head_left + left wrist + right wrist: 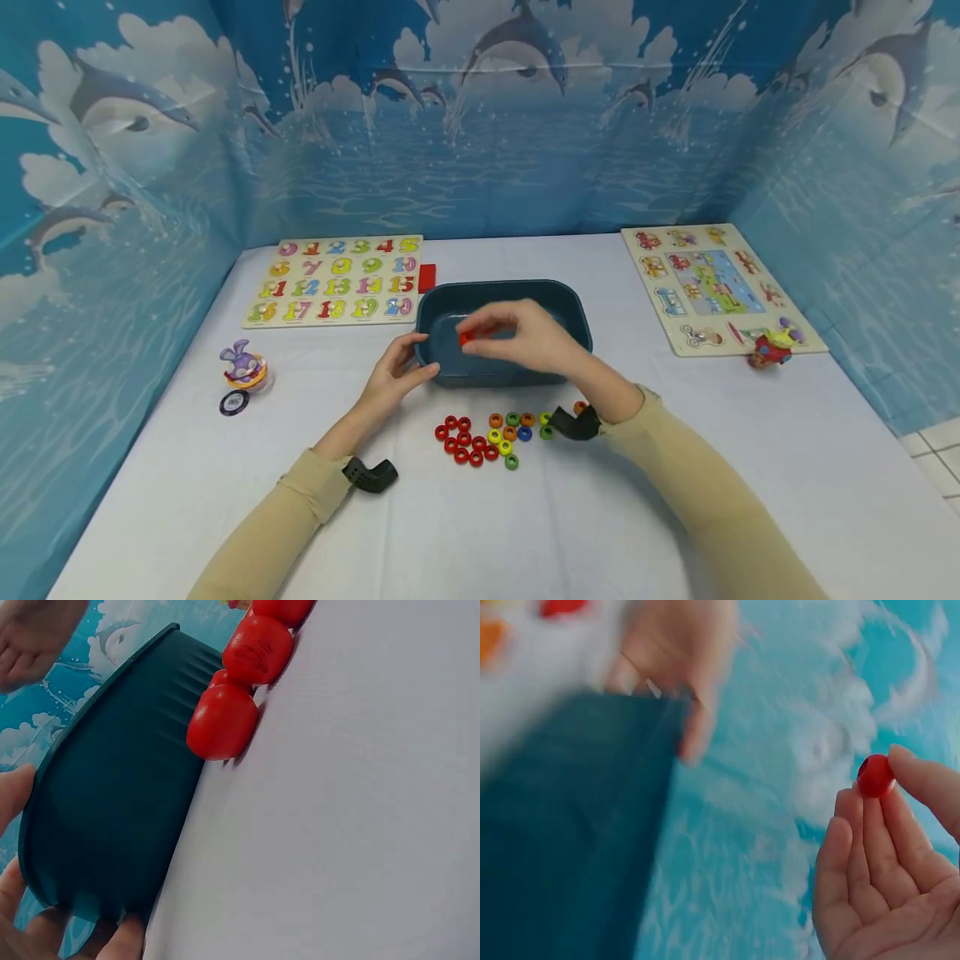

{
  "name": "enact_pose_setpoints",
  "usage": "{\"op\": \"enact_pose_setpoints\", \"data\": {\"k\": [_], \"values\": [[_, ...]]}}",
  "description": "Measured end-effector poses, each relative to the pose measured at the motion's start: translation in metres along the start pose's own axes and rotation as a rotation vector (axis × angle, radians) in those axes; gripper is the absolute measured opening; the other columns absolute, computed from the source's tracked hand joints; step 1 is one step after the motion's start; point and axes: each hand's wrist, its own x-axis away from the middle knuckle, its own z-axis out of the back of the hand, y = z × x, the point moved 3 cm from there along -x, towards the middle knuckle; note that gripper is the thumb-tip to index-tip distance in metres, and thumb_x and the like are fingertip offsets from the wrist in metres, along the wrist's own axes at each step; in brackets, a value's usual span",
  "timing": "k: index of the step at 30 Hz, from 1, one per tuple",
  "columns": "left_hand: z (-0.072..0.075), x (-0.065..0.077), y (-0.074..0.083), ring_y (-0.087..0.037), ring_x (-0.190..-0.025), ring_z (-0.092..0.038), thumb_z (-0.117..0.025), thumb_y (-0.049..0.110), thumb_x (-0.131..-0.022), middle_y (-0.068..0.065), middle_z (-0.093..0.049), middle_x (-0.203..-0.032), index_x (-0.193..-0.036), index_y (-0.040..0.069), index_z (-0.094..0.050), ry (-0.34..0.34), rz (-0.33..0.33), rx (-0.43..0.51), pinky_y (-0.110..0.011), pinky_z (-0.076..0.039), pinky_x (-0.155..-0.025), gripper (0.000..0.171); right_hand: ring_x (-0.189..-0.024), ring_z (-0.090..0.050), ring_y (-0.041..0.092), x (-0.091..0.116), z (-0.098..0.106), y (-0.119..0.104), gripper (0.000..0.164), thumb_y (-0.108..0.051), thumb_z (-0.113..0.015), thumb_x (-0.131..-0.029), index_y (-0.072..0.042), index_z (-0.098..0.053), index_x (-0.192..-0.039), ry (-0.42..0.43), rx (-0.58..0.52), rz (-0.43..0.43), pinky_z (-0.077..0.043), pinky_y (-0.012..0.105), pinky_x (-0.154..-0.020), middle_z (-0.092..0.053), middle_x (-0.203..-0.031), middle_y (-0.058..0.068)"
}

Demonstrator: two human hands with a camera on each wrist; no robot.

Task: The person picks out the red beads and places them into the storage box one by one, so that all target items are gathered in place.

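My right hand [517,333] is over the dark teal plastic tray [502,375]. Between thumb and fingertips it pinches a red bead [876,776], whose hole shows in the right wrist view. At the tray's left end, my left hand [393,371] holds the corner, thumb by the near rim and the other fingers round the end wall, as the left wrist view shows. In front of the tray lies a cluster of red beads [464,438]. Orange, green, yellow and blue beads [524,433] are spread to their right, partly hidden behind the right wrist's black strap.
A number puzzle board [337,283] lies back left with a red block [427,277] beside it. Another picture puzzle board [720,287] is at the right, a small figure [772,348] at its edge. A purple rabbit toy [242,363] and a round black disc [234,403] sit left.
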Motion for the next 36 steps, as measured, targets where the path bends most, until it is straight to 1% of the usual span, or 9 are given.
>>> {"op": "enact_pose_setpoints", "data": {"k": [3, 6, 9, 12, 16, 20, 27, 31, 36], "values": [[-0.001, 0.002, 0.008, -0.018, -0.125, -0.033, -0.066, 0.017, -0.082, -0.003, -0.037, -0.135, -0.126, 0.013, -0.042, 0.001, 0.028, -0.004, -0.040, -0.023, -0.104, 0.050, -0.088, -0.060, 0.016, -0.029, 0.020, 0.005, 0.029, -0.020, -0.066, -0.081, -0.007, -0.063, -0.107, 0.019, -0.084, -0.017, -0.050, 0.030, -0.075, -0.064, -0.101, 0.003], [-0.004, 0.005, 0.020, -0.020, -0.126, -0.031, -0.064, 0.014, -0.082, -0.006, -0.035, -0.136, -0.126, 0.010, -0.041, 0.000, 0.050, -0.011, -0.041, -0.021, -0.105, 0.050, -0.090, -0.060, 0.015, -0.059, 0.029, 0.031, 0.032, -0.024, -0.068, -0.079, -0.009, -0.063, -0.107, -0.007, -0.121, -0.036, -0.049, 0.031, -0.079, -0.063, -0.102, 0.003], [-0.005, 0.006, 0.024, -0.021, -0.126, -0.031, -0.063, 0.011, -0.083, -0.009, -0.034, -0.137, -0.127, 0.006, -0.039, -0.003, 0.050, -0.012, -0.041, -0.022, -0.105, 0.051, -0.092, -0.059, 0.015, -0.082, 0.028, 0.056, 0.031, -0.026, -0.070, -0.077, -0.011, -0.065, -0.104, -0.075, -0.134, -0.098, -0.047, 0.030, -0.082, -0.064, -0.102, 0.002], [-0.004, 0.006, 0.021, -0.023, -0.126, -0.031, -0.063, 0.008, -0.083, -0.010, -0.032, -0.138, -0.127, 0.003, -0.038, -0.009, 0.039, 0.009, -0.041, -0.023, -0.104, 0.051, -0.092, -0.059, 0.015, -0.095, 0.020, 0.082, 0.031, -0.026, -0.071, -0.076, -0.012, -0.066, -0.103, -0.152, -0.135, -0.165, -0.047, 0.031, -0.082, -0.064, -0.100, 0.002], [-0.002, 0.003, 0.008, -0.024, -0.127, -0.029, -0.063, 0.010, -0.083, -0.008, -0.030, -0.140, -0.128, 0.004, -0.038, -0.013, 0.040, 0.025, -0.040, -0.023, -0.104, 0.052, -0.088, -0.061, 0.018, -0.103, 0.006, 0.109, 0.031, -0.023, -0.071, -0.076, -0.009, -0.067, -0.103, -0.257, -0.116, -0.254, -0.049, 0.035, -0.078, -0.066, -0.096, 0.003], [0.000, 0.001, 0.000, -0.021, -0.128, -0.028, -0.065, 0.016, -0.082, -0.004, -0.028, -0.141, -0.128, 0.008, -0.039, -0.008, 0.035, 0.017, -0.037, -0.024, -0.104, 0.054, -0.082, -0.062, 0.019, -0.106, -0.005, 0.121, 0.030, -0.018, -0.071, -0.076, -0.006, -0.066, -0.103, -0.317, -0.055, -0.311, -0.052, 0.033, -0.072, -0.067, -0.092, 0.004], [0.002, 0.001, 0.001, -0.023, -0.126, -0.032, -0.067, 0.019, -0.080, -0.005, -0.031, -0.140, -0.126, 0.010, -0.041, 0.004, -0.005, 0.020, -0.034, -0.028, -0.102, 0.054, -0.074, -0.061, 0.015, -0.111, -0.018, 0.125, 0.022, -0.015, -0.069, -0.078, -0.008, -0.068, -0.099, -0.383, 0.127, -0.272, -0.051, 0.028, -0.065, -0.066, -0.090, 0.001], [0.002, 0.000, 0.000, -0.025, -0.126, -0.032, -0.068, 0.020, -0.080, -0.007, -0.029, -0.141, -0.127, 0.006, -0.040, -0.005, -0.006, 0.026, -0.035, -0.028, -0.102, 0.057, -0.075, -0.061, 0.014, -0.111, -0.023, 0.126, 0.020, -0.014, -0.069, -0.077, -0.009, -0.068, -0.097, -0.393, 0.175, -0.284, -0.051, 0.027, -0.065, -0.066, -0.092, 0.000], [0.000, 0.001, 0.004, -0.026, -0.127, -0.030, -0.067, 0.017, -0.081, -0.008, -0.028, -0.141, -0.127, 0.005, -0.039, -0.012, 0.015, 0.035, -0.036, -0.026, -0.103, 0.056, -0.082, -0.061, 0.010, -0.111, -0.019, 0.122, 0.025, -0.017, -0.069, -0.078, -0.010, -0.067, -0.102, -0.370, 0.205, -0.284, -0.050, 0.025, -0.072, -0.065, -0.097, 0.000]]}}
